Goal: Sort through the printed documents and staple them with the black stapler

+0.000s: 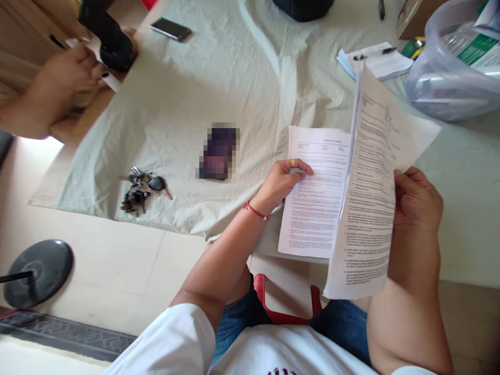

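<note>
A stack of printed paper sheets (314, 208) is held open at the near edge of the cloth-covered table, its text too small to read. My left hand (287, 179) grips the left page at its left edge, thumb and index finger lying on the print. Several sheets (361, 208) stand lifted and curved to the right. My right hand (417, 200) pinches their right edge, its fingers partly hidden behind the paper. To the left of my left hand lies a phone (219, 152), blurred out in the picture.
A bunch of keys (142, 188) and another phone (171, 29) lie on the tablecloth (175, 104). A clear plastic bin (449, 88) stands at the right, beside papers with a pen (375, 54). Another person's hand (78, 70) is at the upper left. A red stool (265, 297) is below.
</note>
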Action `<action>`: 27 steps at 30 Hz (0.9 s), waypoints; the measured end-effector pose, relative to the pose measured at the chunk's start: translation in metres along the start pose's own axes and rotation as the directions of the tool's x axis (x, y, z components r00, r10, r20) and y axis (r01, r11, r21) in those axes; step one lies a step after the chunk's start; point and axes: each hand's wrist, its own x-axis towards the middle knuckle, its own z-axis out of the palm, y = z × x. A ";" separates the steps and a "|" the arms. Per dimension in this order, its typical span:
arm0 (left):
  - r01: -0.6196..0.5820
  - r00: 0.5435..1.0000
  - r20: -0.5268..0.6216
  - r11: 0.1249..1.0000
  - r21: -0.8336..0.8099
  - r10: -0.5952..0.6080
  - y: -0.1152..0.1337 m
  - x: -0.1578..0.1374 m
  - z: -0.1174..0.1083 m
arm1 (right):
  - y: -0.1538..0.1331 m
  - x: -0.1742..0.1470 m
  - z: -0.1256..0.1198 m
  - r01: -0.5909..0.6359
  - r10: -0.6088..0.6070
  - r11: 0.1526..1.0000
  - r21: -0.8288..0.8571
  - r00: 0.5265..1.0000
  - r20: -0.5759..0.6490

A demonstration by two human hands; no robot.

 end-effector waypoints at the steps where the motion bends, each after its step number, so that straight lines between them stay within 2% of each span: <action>1: -0.005 1.000 0.000 1.000 0.000 0.005 0.000 0.000 0.000 | 0.000 0.000 0.000 0.001 -0.001 1.000 0.001 1.000 0.002; 12: -0.025 1.000 -0.012 1.000 -0.002 0.025 -0.001 0.001 0.001 | 0.001 -0.001 0.001 0.004 -0.004 1.000 0.016 1.000 0.016; 18: -0.034 0.998 -0.056 0.999 0.001 0.034 -0.002 0.004 0.002 | 0.000 -0.001 0.002 0.004 -0.004 1.000 0.008 0.999 0.036; 27: -0.008 0.998 -0.064 1.000 0.000 0.008 0.001 0.002 0.003 | 0.000 -0.003 0.003 0.001 -0.002 1.000 0.005 1.000 0.026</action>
